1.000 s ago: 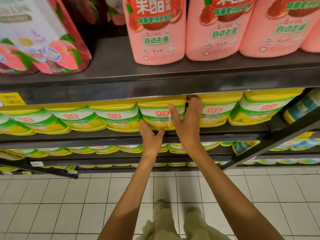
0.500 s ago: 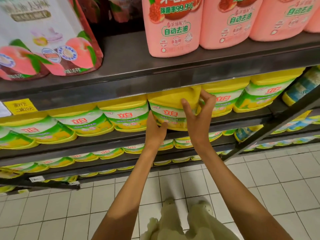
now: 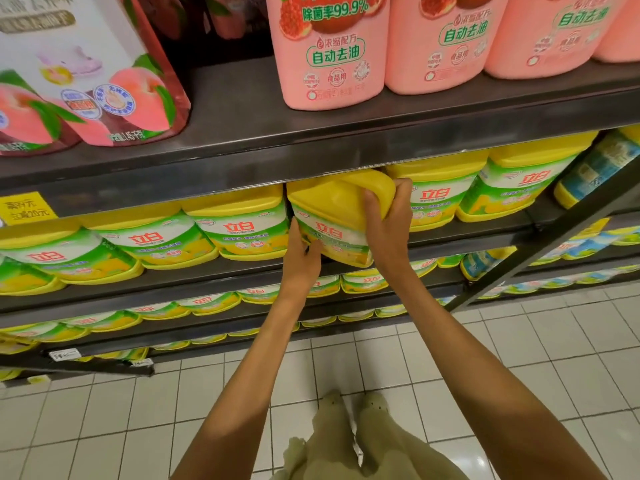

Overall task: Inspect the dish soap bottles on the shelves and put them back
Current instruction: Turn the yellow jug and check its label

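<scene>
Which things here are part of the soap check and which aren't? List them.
In the job:
yellow bottle being pulled out
left hand
right hand
other yellow bottles
shelf

Just there:
pink bottles
peach pouch
price tag

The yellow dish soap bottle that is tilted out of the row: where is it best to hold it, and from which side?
Judging by its pose, grip the yellow bottle at its wide yellow shoulder from the right, as the right hand does, and support the lower left edge with the left hand; it leans forward and looks bulky.

light: dim, even | shadow: under shelves (image 3: 311, 147) | focus: soft | edges: wide-angle bowed
</scene>
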Demonstrator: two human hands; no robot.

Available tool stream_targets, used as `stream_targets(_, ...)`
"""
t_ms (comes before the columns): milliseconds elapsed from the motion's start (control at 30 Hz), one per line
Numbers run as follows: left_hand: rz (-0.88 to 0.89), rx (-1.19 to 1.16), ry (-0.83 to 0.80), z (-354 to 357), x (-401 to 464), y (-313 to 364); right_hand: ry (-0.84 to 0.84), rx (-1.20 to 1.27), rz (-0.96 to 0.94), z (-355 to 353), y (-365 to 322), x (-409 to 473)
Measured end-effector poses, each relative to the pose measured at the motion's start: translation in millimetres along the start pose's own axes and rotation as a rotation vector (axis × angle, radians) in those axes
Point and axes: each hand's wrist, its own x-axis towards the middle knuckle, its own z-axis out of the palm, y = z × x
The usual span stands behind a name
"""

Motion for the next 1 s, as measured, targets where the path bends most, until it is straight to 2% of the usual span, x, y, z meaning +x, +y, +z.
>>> stream_targets(167,-0.056,0.008,0.027,-8.6,-16.2,-3.3,0.167,0.129,0.043,-2.6,0.0,1.1)
stream_targets(300,-0.096,0.024,0.010,-18.5,-26.2,-11.6,0.175,0.220,0.274,-29.1,4.4,-2.5)
stream_targets(400,-0.112,-0.024,-0.148,-21.8,-34.1,-11.4,0.051,0.260,0.418,-48.2,3.0,-11.3)
stream_targets(500,-0.234,-0.064,-0.288,-16.8,-46.4,-10.3,-0.068,0.267,0.605,-61.1,-4.0,-18.7)
stream_targets(633,-0.242,-0.212,-0.189,-0.9,-63.8,-5.1,-0.133,0.303,0.758,-70.2,-10.7,-19.8)
stream_targets(733,-0.275,-0.313,-0.134,2.1,-72.6,1.8,-0.221,0.315,0.701,-77.3,-13.8,-19.9)
stream_targets(900,-0.391,-0.465,-0.153,-1.2,-80.5,15.4,-0.476,0.346,0.634,-84.4,-9.1,-35.9)
stream_targets(1000,-0.390,-0.477,-0.224,-9.4,-81.9,20.4,-0.499,0.537,0.750,-86.2,-2.5,-44.6)
